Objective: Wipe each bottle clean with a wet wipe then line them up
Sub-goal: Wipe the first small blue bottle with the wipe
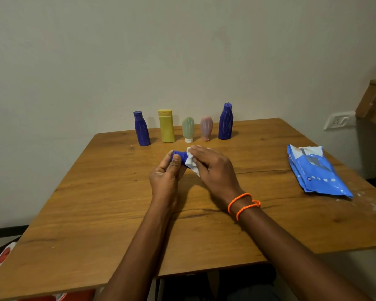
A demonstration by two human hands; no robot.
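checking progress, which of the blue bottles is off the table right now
The small blue bottle held between both hands, the right hand rubbing it with a white wipe. The other two blue bottles stand in the back row.

Light is dim, warm and even; soft shadows fall right of the bottles (183, 126) and under the hands (191, 168) on the table (96, 203); no glare; focus slightly soft throughout; wide-angle bending curves the table's edges.

hands (191, 168) rub wipe (191, 162) on blue bottle (179, 155) | 5 bottles (183, 127) upright behind
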